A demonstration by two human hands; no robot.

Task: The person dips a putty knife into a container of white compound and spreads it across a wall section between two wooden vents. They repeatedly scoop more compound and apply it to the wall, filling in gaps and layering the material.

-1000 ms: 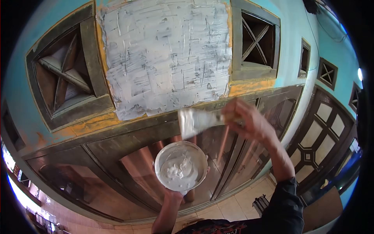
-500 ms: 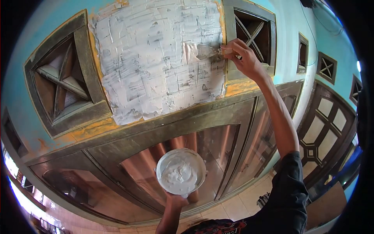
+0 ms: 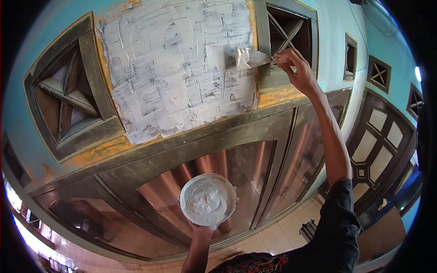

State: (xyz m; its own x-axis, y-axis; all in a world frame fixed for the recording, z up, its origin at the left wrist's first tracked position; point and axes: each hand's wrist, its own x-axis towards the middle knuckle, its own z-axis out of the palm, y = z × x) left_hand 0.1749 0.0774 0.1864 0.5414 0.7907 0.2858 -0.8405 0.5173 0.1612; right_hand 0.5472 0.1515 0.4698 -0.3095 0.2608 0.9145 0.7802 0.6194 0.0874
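Note:
My right hand (image 3: pixel 293 68) grips the handle of a putty knife (image 3: pixel 255 59), whose blade carries a lump of white paste. The blade points left in front of the right part of a wall panel (image 3: pixel 168 68), which is covered in rough white and grey strokes; whether it touches is hard to tell. Low in the middle, my left hand (image 3: pixel 201 231) holds a round tub (image 3: pixel 183 200) from below. Inside the tub lies creamy white paste (image 3: pixel 208 200), stirred into ridges.
Framed openings with crossed slats flank the panel, one at left (image 3: pixel 109 132) and one at right (image 3: pixel 314 45). Below runs a wooden frame (image 3: pixel 182 150) with reflective glass panes. A dark door (image 3: pixel 380 136) is at right, over a tiled floor (image 3: pixel 273 236).
My right hand has moved right with the putty knife, and the blade with its paste has shifted toward the panel's right edge. The view has shifted slightly; my left hand still holds the tub.

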